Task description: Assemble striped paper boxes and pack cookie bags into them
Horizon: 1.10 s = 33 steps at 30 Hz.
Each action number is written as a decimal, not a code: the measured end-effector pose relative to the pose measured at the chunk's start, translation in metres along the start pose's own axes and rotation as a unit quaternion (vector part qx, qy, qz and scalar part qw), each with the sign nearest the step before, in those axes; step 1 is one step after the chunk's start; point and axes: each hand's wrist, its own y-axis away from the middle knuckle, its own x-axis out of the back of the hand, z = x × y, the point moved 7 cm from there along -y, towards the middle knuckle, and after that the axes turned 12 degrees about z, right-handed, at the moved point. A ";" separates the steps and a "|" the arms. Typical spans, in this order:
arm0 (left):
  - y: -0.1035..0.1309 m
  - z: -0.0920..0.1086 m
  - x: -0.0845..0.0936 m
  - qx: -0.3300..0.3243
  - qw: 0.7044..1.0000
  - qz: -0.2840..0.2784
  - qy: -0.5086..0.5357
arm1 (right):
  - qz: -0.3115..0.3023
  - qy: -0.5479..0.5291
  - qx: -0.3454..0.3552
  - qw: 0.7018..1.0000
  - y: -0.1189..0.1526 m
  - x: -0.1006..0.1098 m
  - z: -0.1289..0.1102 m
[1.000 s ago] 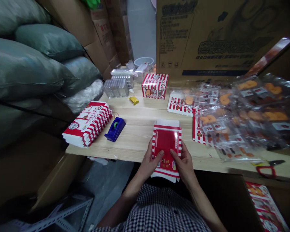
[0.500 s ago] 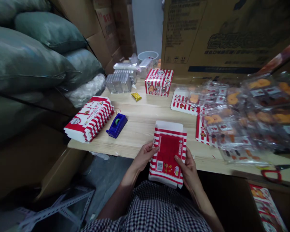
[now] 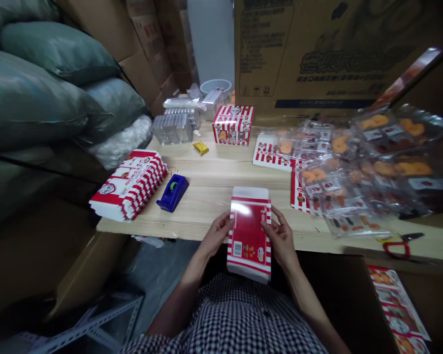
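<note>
A red-and-white striped cardboard box (image 3: 249, 236) is held between my two hands at the table's front edge, its back panel with the barcode facing up and a white flap at the far end. My left hand (image 3: 218, 233) grips its left edge, thumb on top. On the right edge my right hand (image 3: 280, 236) is closed, thumb over the panel and fingers partly hidden behind. To the left lie a blue tape dispenser (image 3: 173, 192) and a stack of flattened striped boxes (image 3: 130, 184).
Clear-wrapped packs (image 3: 335, 191) with orange pieces cover the right side. Red-handled scissors (image 3: 398, 248) lie near the front edge. At the back are a formed striped box (image 3: 233, 125), a yellow packet (image 3: 201, 148), clear plastic trays (image 3: 173, 129) and a bowl (image 3: 216, 87).
The box has turned slightly in my hands, and a bright glare now lies on its panel. My view has shifted a little to the right.
</note>
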 end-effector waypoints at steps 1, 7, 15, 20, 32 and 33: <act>-0.004 0.006 0.007 -0.032 0.999 0.025 0.000 | -0.009 0.004 -0.005 1.000 0.002 -0.002 0.001; -0.021 0.018 0.035 -0.087 0.992 0.088 0.014 | -0.059 0.012 -0.020 0.998 0.015 -0.012 0.005; -0.028 0.015 0.049 -0.085 0.980 0.160 0.082 | -0.126 0.008 -0.070 0.989 0.020 -0.006 0.022; -0.002 -0.003 0.023 0.045 0.999 0.004 0.002 | -0.048 -0.018 -0.051 0.997 0.013 0.010 0.023; 0.003 0.002 0.024 -0.011 0.999 -0.007 -0.050 | -0.021 -0.010 -0.046 0.999 0.019 0.014 0.032; 0.000 0.011 0.025 -0.037 0.998 0.007 -0.048 | -0.025 -0.008 -0.048 0.998 0.023 0.014 0.032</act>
